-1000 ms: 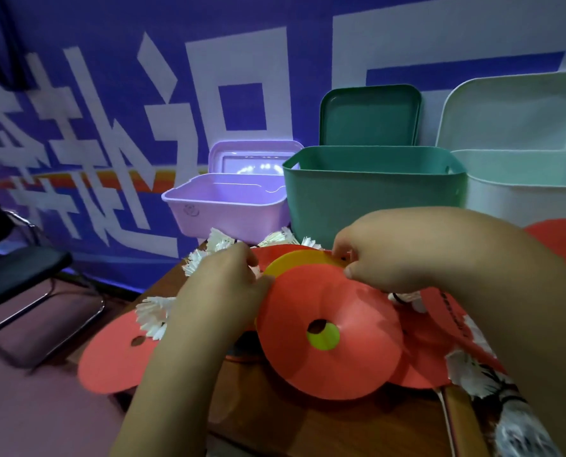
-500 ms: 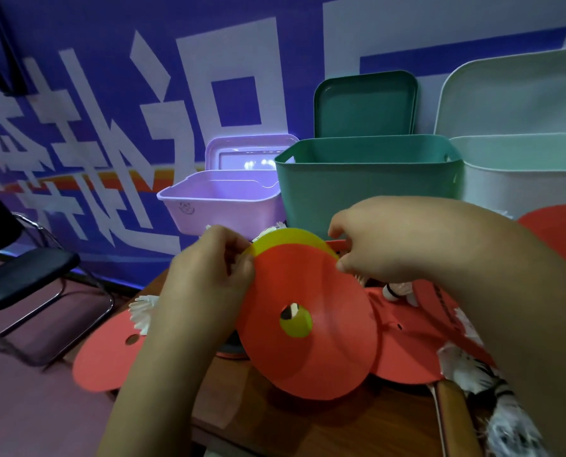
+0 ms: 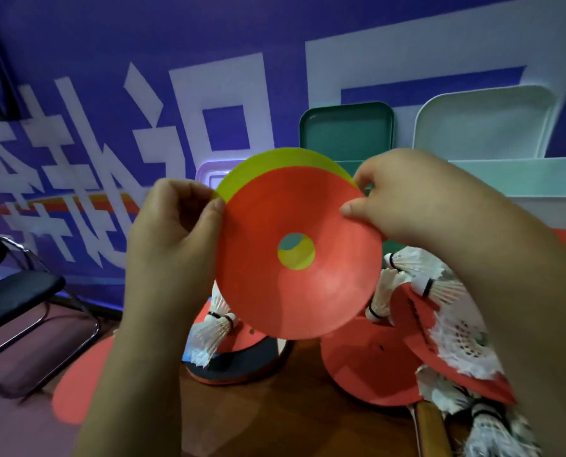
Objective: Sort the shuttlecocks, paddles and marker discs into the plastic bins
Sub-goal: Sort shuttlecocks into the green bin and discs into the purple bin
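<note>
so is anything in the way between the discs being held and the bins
Nothing visible. The left hand and right hand hold the flat orange marker disc and the yellow disc behind it in the air; the open pale mint plastic bin stands just beyond.

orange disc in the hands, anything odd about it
Yes: a yellow disc sits behind the orange disc, shifted up and left, showing above its rim and through its centre hole. The left hand and right hand pinch the pair at opposite edges.
</note>
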Motion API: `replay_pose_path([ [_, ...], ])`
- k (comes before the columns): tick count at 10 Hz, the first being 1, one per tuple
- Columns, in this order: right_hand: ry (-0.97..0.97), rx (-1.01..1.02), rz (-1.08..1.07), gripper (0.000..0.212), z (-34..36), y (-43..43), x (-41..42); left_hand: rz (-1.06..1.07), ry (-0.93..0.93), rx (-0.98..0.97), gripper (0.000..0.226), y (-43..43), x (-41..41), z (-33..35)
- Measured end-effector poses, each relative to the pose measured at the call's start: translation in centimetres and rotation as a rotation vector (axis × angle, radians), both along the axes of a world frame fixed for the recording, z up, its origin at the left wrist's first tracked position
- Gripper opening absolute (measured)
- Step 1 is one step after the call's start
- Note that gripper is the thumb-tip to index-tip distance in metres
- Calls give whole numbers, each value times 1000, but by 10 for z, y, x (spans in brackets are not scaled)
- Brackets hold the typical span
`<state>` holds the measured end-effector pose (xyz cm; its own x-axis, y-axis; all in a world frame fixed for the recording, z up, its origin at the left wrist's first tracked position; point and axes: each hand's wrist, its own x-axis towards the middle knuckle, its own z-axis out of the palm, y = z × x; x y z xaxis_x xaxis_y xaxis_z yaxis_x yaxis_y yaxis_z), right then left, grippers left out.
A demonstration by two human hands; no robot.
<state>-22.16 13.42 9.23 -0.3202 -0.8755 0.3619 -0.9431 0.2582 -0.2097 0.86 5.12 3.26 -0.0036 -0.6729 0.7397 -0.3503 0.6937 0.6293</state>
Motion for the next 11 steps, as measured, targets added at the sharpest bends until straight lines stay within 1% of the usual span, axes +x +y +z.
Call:
replay_pose_path([
  [2, -151, -231, -169, 24, 21, 16, -47, -102, 119, -16, 5, -26, -70, 32],
  [3, -202, -399, -267, 22, 26, 26, -66, -143, 159, -19, 5, -36, -112, 52],
  [4, -250, -527, -422, 17, 28, 35, -80, -143, 199, -56, 13, -38, -147, 69],
  [5, -402, -665, -465, 27, 32, 43, -94, -179, 200, -20, 23, -38, -175, 75],
  [6, -561, -787, -438, 37, 40, 54, -106, -227, 152, 70, 25, -43, -200, 69],
  [7, -636, -791, -404, 42, 43, 67, -112, -315, 145, 212, 35, -44, -219, 63],
  [8, -668, -676, -413, 13, 41, 67, -124, -412, 128, 336, 42, -48, -233, 60],
  [9, -615, -481, -532, 24, 42, 66, -126, -445, 120, 428, 36, -50, -241, 54],
  [10, -480, -235, -600, 32, 45, 68, -119, -433, 95, 426, 21, -49, -243, 47],
  [11, -461, -151, -639, 32, 41, 68, -120, -383, 2, 393, 17, -41, -239, 44],
])
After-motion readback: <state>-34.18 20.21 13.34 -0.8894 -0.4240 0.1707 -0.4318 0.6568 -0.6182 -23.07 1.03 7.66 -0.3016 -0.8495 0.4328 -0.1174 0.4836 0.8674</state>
